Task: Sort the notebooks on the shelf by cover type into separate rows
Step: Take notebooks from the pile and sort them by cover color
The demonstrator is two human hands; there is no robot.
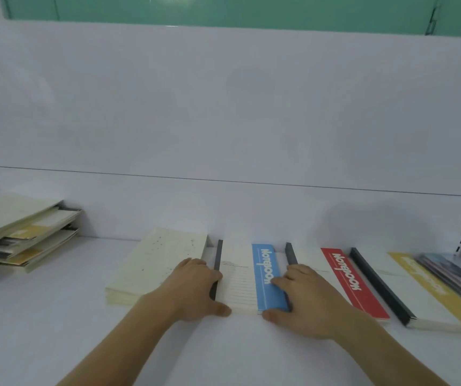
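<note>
Both hands clamped the blue-banded notebook stack (pixel 247 277) at mid-shelf (pixel 56 316): left hand (pixel 195 288) and right hand (pixel 304 296) each squeezing one side. Best squared evenly, clear of the cream stack (pixel 156 263) and red-banded stack (pixel 346 280).

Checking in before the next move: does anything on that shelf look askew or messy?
Yes. The pile of notebooks at the far left is untidy: covers fanned out and slanting, edges not lined up. The blue-strip notebook between the left hand and right hand lies flat and looks straight, as does the red-strip notebook.
</note>
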